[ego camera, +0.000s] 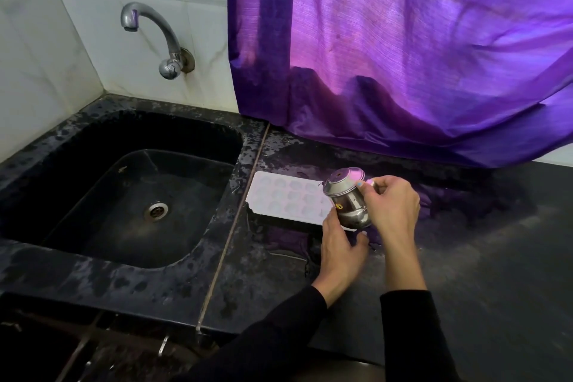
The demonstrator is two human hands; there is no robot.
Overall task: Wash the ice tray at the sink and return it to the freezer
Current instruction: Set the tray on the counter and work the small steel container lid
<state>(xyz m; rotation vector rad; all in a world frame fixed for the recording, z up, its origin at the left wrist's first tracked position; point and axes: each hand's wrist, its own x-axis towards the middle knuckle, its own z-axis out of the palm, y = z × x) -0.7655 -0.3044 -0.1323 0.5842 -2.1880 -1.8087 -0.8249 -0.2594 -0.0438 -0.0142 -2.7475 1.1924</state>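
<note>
Speckled black stone tabletop [465,257], wet in patches, runs under white wall tiles and one purple curtain [403,56]. One black sink [77,140] sits empty below one chrome tap [152,28]. One white plastic ice tray [285,195] with round cups lies on the tabletop right of the sink. Both hands grip one tilted steel container [347,198] above the tray: left hand [338,245] beneath, right hand [390,205] alongside.
</note>
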